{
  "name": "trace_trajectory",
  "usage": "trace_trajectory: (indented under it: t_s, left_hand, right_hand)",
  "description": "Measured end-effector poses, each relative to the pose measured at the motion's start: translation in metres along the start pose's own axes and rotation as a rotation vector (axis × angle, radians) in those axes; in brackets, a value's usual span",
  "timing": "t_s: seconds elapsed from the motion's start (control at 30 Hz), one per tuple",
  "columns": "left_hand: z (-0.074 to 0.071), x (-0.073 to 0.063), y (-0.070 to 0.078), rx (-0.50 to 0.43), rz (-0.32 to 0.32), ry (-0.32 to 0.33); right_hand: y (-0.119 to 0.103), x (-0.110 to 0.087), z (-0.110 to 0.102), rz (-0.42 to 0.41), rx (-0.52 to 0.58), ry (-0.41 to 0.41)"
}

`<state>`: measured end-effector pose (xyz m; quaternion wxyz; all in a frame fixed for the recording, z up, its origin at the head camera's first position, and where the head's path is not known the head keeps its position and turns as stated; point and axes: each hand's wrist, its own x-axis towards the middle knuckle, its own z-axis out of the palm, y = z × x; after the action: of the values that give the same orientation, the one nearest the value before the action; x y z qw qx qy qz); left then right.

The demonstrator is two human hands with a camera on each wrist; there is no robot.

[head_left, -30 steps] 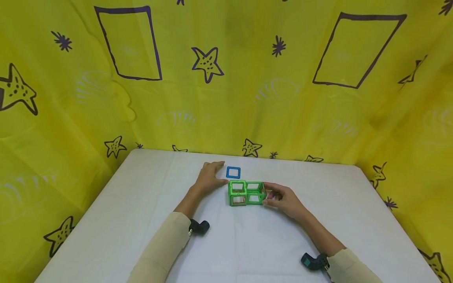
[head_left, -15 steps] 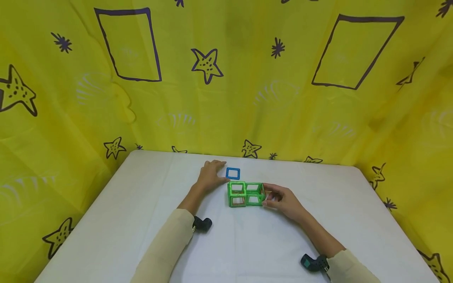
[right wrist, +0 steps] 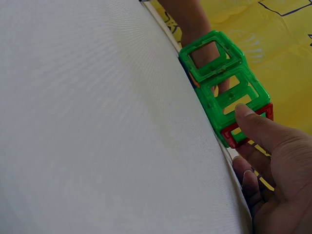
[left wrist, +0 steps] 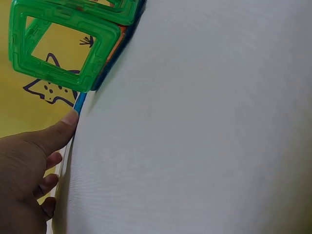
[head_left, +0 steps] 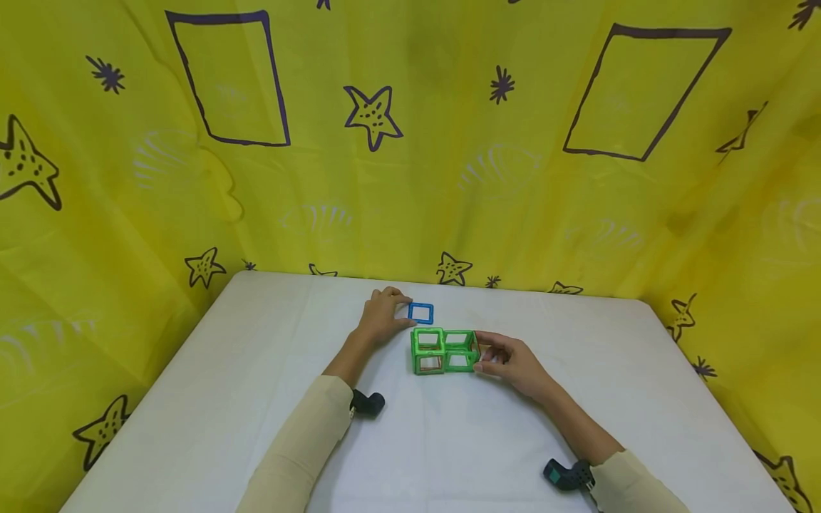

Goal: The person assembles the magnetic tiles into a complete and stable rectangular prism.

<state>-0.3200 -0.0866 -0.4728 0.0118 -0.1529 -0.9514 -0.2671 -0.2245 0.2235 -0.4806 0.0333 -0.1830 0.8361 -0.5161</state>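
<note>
In the head view my left hand (head_left: 380, 318) has its thumb and a finger at opposite edges of a flat blue square magnetic tile (head_left: 420, 305), pinching its left end on the table. The left wrist view shows the thumb touching the blue edge. My right hand (head_left: 518, 365) grips the right end of a block of green magnetic tiles (head_left: 444, 351), two joined cubes of open square frames. A red tile (right wrist: 229, 136) forms its right end in the right wrist view, where the thumb lies on the block. An orange tile (left wrist: 116, 45) shows low on the block.
A white-covered table (head_left: 269, 399) lies under both hands. Behind it and at the sides hangs a yellow curtain (head_left: 423, 199) with drawn stars. Dark wrist cameras (head_left: 368, 404) sit on both wrists. The green block stands just in front of the blue tile.
My left fingers have come in from beside the blue tile until they meet its edges. The right hand keeps its grip on the green block, which stays in place.
</note>
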Motion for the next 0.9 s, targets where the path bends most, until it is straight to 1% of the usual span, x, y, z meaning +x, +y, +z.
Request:
trace_trajectory:
  t_s: [0.23,0.3,0.43,0.57,0.67,0.83,0.9]
  left_hand:
    - [0.001,-0.003,-0.001,-0.022,-0.001,0.02]
    - [0.001,-0.004,-0.002,-0.033,0.001,0.029]
    - [-0.001,-0.006,-0.004,-0.058,0.007,0.033]
    - [-0.003,-0.008,-0.004,-0.094,-0.002,0.034]
    - [-0.004,-0.01,-0.004,-0.138,-0.015,0.045]
    - [-0.007,-0.015,-0.001,-0.179,-0.021,0.069]
    - [-0.01,-0.017,0.001,-0.193,-0.011,0.088]
  right_hand:
    - [-0.005,-0.001,0.0,0.0,0.0,-0.005]
    - [-0.009,-0.002,0.001,0.004,-0.019,0.002]
    - [-0.008,-0.001,0.001,0.007,-0.036,0.008]
    - [-0.006,-0.001,-0.001,0.01,-0.021,-0.003]
    - [-0.005,-0.001,-0.001,0.014,-0.024,-0.007]
    - [-0.005,-0.001,-0.001,0.007,-0.029,-0.003]
    - [-0.005,-0.001,-0.001,0.005,-0.03,0.0]
